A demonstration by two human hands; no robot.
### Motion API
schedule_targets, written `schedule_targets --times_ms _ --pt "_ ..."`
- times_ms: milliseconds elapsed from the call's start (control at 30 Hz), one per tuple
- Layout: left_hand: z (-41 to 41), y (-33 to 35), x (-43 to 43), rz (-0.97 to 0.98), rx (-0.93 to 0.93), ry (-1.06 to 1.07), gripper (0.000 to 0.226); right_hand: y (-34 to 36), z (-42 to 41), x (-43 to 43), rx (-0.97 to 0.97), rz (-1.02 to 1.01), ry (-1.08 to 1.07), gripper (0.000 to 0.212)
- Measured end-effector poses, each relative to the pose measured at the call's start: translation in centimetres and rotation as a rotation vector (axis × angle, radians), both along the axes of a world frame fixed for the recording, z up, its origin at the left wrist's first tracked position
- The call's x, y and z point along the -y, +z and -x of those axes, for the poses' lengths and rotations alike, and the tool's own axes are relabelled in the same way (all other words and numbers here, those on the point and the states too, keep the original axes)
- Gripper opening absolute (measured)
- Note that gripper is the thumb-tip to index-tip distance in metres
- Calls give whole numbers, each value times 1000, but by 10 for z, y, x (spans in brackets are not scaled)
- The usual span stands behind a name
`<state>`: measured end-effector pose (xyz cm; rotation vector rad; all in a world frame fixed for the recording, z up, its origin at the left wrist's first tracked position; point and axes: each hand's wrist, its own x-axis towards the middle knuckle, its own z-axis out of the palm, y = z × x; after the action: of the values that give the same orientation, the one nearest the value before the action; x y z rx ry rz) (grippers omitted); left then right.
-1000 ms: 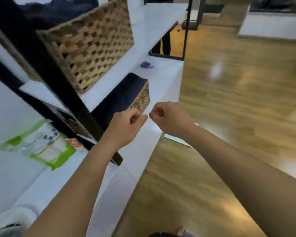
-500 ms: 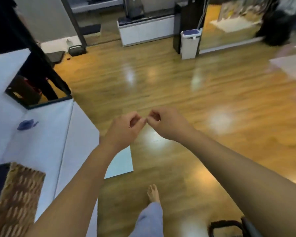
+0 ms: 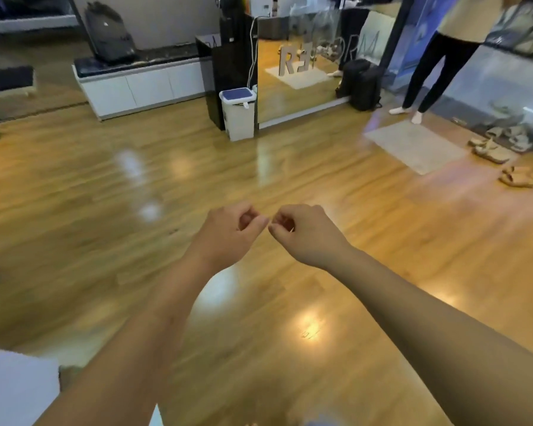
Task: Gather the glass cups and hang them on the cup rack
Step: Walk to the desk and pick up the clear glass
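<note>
No glass cup and no cup rack appear in the head view. My left hand (image 3: 228,235) and my right hand (image 3: 305,233) are held out in front of me above the wooden floor, fingertips almost touching each other. Both fists are loosely closed, and nothing shows inside them.
A white bin with a blue lid (image 3: 238,113) stands by a black column (image 3: 231,66). A low white cabinet (image 3: 142,87) runs along the far wall. Another person's legs (image 3: 428,72) are at the far right beside a mat (image 3: 413,146) and sandals (image 3: 505,161). A white shelf corner (image 3: 16,392) sits bottom left.
My view has swung right, away from the white shelves and wicker baskets, onto the room's floor. Both hands kept their closed pose, close together in front of me.
</note>
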<state>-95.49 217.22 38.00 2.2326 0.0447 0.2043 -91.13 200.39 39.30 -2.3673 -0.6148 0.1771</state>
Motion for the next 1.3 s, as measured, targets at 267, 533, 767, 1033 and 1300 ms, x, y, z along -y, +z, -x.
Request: schedule_targets --times_ms 267,533,767,1033,1300 --pt "-189 2 -12 -103 11 -34 22 -25 -188 7 24 -33 -54 14" --pt "-380 5 1 -94 -8 28 21 -19 -394 26 -39 -106 -84 16" --pt "-532 -2 18 -66 -72 31 20 -28 -548 62 -67 -87 -150 22" --pt "-763 -22 47 -119 -51 -110 16 -35 -739 98 -49 18 -290 17" --pt "-982 -9 91 -302 -69 -321 35 -16 -926 160 42 173 -408 33"
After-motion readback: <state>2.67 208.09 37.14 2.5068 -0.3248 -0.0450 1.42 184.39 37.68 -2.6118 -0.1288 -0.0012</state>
